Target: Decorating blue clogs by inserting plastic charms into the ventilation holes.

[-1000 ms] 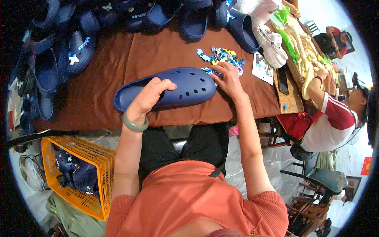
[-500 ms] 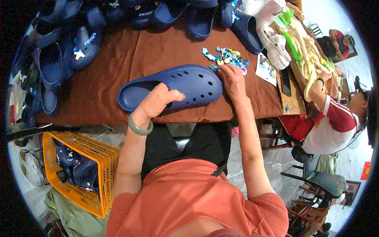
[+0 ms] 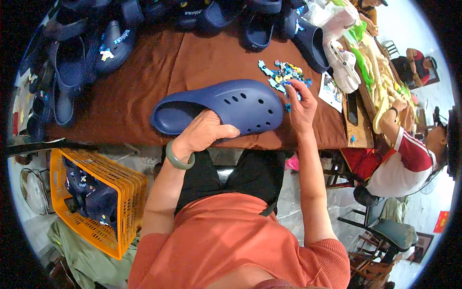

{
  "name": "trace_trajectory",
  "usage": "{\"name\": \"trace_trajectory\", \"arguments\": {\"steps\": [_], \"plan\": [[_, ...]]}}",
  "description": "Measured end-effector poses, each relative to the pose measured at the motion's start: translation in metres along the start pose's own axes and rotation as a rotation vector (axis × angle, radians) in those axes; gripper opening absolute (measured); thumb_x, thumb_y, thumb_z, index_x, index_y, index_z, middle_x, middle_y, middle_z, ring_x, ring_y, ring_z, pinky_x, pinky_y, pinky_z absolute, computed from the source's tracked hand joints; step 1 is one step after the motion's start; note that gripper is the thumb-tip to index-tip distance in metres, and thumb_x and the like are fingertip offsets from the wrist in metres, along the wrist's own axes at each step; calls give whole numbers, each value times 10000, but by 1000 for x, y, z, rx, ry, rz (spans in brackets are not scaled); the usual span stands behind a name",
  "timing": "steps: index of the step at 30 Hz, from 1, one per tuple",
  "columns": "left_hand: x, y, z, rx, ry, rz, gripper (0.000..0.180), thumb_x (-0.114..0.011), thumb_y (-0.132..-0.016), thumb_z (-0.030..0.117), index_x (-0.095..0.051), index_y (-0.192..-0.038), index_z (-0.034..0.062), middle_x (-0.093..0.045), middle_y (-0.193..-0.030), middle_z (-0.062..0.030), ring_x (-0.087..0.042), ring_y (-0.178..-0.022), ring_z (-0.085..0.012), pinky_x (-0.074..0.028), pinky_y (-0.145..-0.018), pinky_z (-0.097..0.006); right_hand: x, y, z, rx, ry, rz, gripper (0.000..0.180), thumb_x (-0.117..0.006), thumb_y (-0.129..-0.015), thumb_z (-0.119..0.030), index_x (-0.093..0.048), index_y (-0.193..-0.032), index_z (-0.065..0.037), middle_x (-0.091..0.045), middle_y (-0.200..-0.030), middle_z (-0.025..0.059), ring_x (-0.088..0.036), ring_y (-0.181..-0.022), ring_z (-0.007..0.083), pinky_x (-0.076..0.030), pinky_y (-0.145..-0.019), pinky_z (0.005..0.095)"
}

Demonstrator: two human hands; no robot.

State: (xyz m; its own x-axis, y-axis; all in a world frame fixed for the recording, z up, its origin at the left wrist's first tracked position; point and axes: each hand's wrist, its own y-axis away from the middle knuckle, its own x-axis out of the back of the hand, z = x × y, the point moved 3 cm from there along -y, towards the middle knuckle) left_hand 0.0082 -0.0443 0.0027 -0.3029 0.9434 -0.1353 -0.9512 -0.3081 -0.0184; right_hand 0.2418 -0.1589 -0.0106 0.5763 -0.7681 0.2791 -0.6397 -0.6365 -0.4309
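Observation:
A large navy-blue clog (image 3: 226, 106) with holes in its top lies on the brown table (image 3: 144, 91), toe pointing right. My left hand (image 3: 204, 132), with a green bangle on the wrist, grips the clog's near side by the opening. My right hand (image 3: 301, 101) rests at the clog's toe, its fingers reaching into a small pile of colourful shoe charms (image 3: 281, 74) just beyond the toe. Whether those fingers pinch a charm cannot be made out.
Several more dark blue clogs (image 3: 91, 48) line the table's far and left edges; white clogs (image 3: 341, 62) lie at the right. An orange basket (image 3: 91, 192) with clogs stands on the floor at my left. A person in a red-and-white shirt (image 3: 399, 159) works at the right.
The blue clog has shifted toward me and to the right. My left hand moved from the clog's top to its near side. My right hand stayed by the charms.

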Motion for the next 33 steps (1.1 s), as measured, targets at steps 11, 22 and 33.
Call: {"name": "trace_trajectory", "arguments": {"steps": [11,22,33], "plan": [[1,1,-8,-103,-131,50,382,-603,-737,209,-562,-1046,-11,-573,-823,-47,-505,-756,-146,-444,-711,-320,-56,-14,-74,252,97,-562,116,-738,-758,-48,-689,-860,-23,-609,-937,32,-557,-866,141,-425,-811,272],[0,-1,4,-143,-123,55,395,-587,-755,217,-569,-1069,-22,-601,-952,-94,-543,-885,-195,-445,-842,-341,-58,-5,-63,357,196,-377,158,-754,-731,-100,-685,-864,-51,-618,-891,78,-581,-866,230,-466,-771,329],[5,-6,-8,-48,-117,64,378,-570,-755,216,-576,-1042,-30,-608,-944,-95,-542,-877,-176,-449,-823,-330,-50,12,-86,666,663,-416,328,-670,-800,-199,-640,-1125,-168,-533,-1097,51,-448,-1028,277,-324,-919,455]]}}
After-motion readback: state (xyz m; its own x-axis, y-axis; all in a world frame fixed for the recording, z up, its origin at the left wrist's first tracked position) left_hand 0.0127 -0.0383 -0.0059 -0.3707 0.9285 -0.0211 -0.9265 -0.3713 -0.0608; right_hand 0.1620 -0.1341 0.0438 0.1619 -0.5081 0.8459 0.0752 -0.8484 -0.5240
